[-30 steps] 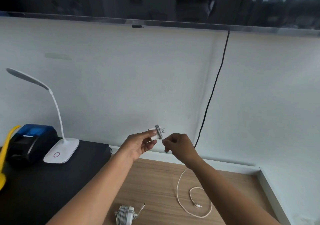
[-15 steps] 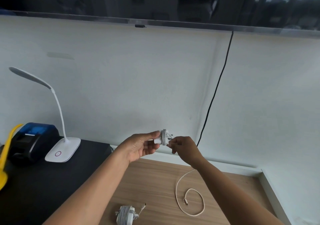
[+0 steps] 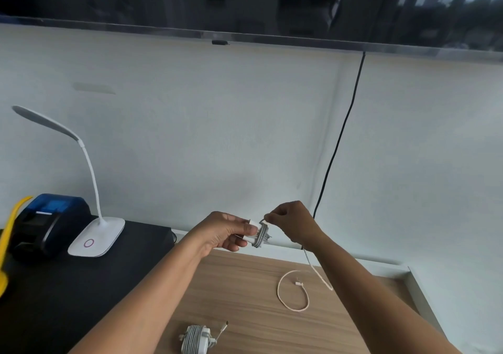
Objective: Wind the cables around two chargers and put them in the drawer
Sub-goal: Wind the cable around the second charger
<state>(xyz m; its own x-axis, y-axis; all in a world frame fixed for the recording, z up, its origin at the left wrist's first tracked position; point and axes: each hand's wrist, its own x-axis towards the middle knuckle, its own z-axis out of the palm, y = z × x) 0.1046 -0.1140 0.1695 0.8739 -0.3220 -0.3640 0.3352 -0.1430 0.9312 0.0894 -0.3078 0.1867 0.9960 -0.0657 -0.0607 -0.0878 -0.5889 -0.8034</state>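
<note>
Dim, soft daylight, faint wall shadow, wide-angle bowing at edges, slight blur.

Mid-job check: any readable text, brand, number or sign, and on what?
No readable words or numbers.
Pink ring sign on the lamp base, no letters.
Any label on the printer: too dark and blurred.
No print visible on the held charger or the wound charger.
</note>
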